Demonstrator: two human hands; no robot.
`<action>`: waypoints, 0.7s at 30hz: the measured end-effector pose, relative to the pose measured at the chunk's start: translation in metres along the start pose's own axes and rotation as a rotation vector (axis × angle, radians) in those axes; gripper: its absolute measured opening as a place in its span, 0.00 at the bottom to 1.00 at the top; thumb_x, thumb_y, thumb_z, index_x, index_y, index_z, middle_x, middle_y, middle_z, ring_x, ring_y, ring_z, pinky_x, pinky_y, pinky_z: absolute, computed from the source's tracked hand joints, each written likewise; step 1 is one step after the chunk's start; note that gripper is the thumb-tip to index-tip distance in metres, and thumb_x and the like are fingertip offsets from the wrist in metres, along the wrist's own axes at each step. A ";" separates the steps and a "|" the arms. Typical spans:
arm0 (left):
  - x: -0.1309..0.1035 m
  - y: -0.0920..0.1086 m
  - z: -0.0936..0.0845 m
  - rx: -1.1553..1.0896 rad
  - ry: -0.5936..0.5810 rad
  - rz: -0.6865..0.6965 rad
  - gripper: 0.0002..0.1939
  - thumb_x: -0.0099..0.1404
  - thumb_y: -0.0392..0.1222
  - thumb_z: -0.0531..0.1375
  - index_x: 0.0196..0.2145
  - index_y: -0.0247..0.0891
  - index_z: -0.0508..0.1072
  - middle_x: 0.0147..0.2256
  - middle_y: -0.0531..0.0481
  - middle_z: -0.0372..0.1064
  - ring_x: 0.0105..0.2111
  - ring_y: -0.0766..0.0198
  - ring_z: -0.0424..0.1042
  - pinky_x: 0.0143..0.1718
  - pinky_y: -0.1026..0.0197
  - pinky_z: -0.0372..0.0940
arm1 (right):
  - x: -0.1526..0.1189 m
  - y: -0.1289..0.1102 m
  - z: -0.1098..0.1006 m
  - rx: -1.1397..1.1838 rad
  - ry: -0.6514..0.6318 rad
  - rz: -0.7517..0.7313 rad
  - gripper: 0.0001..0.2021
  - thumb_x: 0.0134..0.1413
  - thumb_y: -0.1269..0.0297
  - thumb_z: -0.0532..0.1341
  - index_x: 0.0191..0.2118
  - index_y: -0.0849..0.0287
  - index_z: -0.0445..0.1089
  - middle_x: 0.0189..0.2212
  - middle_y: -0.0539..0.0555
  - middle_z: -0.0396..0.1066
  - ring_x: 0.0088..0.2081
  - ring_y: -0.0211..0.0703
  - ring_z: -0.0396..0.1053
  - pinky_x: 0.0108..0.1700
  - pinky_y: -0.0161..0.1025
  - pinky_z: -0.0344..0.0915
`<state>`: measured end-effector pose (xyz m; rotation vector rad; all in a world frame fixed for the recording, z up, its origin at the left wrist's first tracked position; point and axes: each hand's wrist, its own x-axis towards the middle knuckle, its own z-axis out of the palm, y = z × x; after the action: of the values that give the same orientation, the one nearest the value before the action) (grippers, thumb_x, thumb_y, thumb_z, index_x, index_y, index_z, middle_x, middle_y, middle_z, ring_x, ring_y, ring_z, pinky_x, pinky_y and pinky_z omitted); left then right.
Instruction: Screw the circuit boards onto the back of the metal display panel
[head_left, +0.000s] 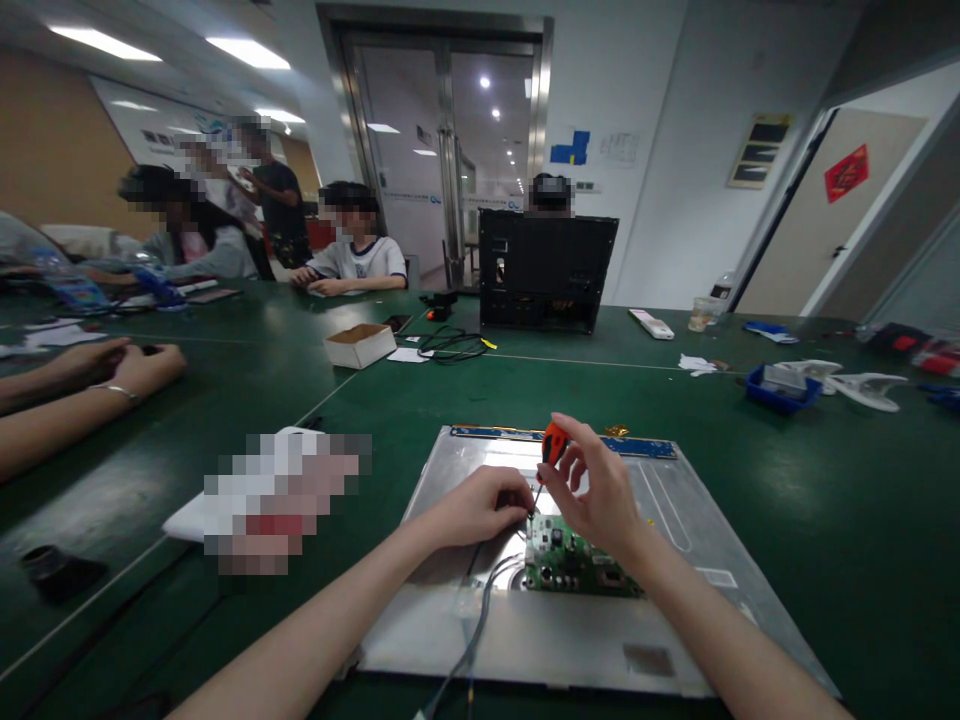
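My right hand (pixel 592 490) holds a red and black screwdriver (pixel 553 443) near its handle, with the shaft slanting down to the upper left corner of a green circuit board (pixel 566 560). Beside the screwdriver's tip, my left hand (pixel 487 503) has its fingers pinched together; what they hold, if anything, is hidden. The board lies on a flat silver metal panel (pixel 555 640) with a blue strip (pixel 637 447) along its far edge. Dark cables (pixel 482 620) run from the board's left side toward the near edge.
On the green table (pixel 757 470) are a white box (pixel 360 346), black cables (pixel 457 345), a blue tray (pixel 781 390) and a black upright housing (pixel 547 270). Another person's hands (pixel 142 372) are at the left. Several people sit or stand farther back.
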<state>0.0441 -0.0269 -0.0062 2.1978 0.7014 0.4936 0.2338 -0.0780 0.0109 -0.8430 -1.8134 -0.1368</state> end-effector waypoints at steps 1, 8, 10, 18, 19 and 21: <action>0.000 0.000 0.000 0.002 0.000 -0.001 0.06 0.60 0.29 0.60 0.33 0.35 0.75 0.30 0.51 0.73 0.31 0.63 0.69 0.34 0.63 0.64 | 0.000 -0.001 0.000 0.006 -0.003 0.003 0.24 0.65 0.68 0.56 0.64 0.52 0.54 0.33 0.50 0.70 0.23 0.35 0.66 0.22 0.32 0.65; 0.000 0.003 -0.001 -0.005 -0.010 -0.015 0.06 0.60 0.29 0.60 0.32 0.36 0.75 0.30 0.52 0.73 0.31 0.63 0.70 0.35 0.63 0.65 | 0.001 -0.001 0.001 -0.009 0.024 0.012 0.24 0.63 0.69 0.57 0.62 0.51 0.55 0.32 0.48 0.69 0.22 0.34 0.66 0.22 0.31 0.64; 0.000 0.002 -0.002 -0.006 -0.012 -0.016 0.05 0.60 0.29 0.60 0.33 0.36 0.75 0.31 0.51 0.74 0.32 0.63 0.71 0.36 0.63 0.66 | 0.001 -0.001 0.002 -0.028 0.029 0.005 0.22 0.64 0.68 0.58 0.61 0.51 0.56 0.32 0.47 0.69 0.21 0.33 0.64 0.22 0.31 0.63; 0.000 0.003 -0.002 -0.039 -0.011 -0.026 0.05 0.60 0.30 0.61 0.32 0.35 0.76 0.31 0.51 0.75 0.33 0.62 0.72 0.37 0.62 0.66 | 0.012 -0.007 -0.009 -0.002 -0.013 -0.036 0.15 0.64 0.68 0.56 0.55 0.54 0.59 0.33 0.49 0.70 0.23 0.34 0.65 0.23 0.31 0.62; 0.000 0.003 -0.002 -0.041 -0.014 -0.028 0.05 0.60 0.29 0.61 0.32 0.35 0.76 0.31 0.51 0.75 0.33 0.62 0.72 0.37 0.62 0.66 | 0.017 -0.008 -0.012 -0.017 -0.026 -0.037 0.13 0.64 0.69 0.56 0.53 0.55 0.60 0.33 0.50 0.71 0.23 0.34 0.66 0.23 0.31 0.61; 0.000 0.003 -0.002 -0.042 -0.019 -0.025 0.06 0.60 0.29 0.61 0.32 0.36 0.76 0.31 0.51 0.75 0.33 0.63 0.72 0.37 0.63 0.66 | 0.028 -0.011 -0.019 -0.075 -0.083 -0.018 0.08 0.62 0.68 0.58 0.47 0.55 0.62 0.31 0.49 0.71 0.24 0.34 0.66 0.25 0.31 0.60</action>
<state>0.0440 -0.0269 -0.0026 2.1490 0.7018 0.4697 0.2368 -0.0817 0.0460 -0.8967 -1.9034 -0.1852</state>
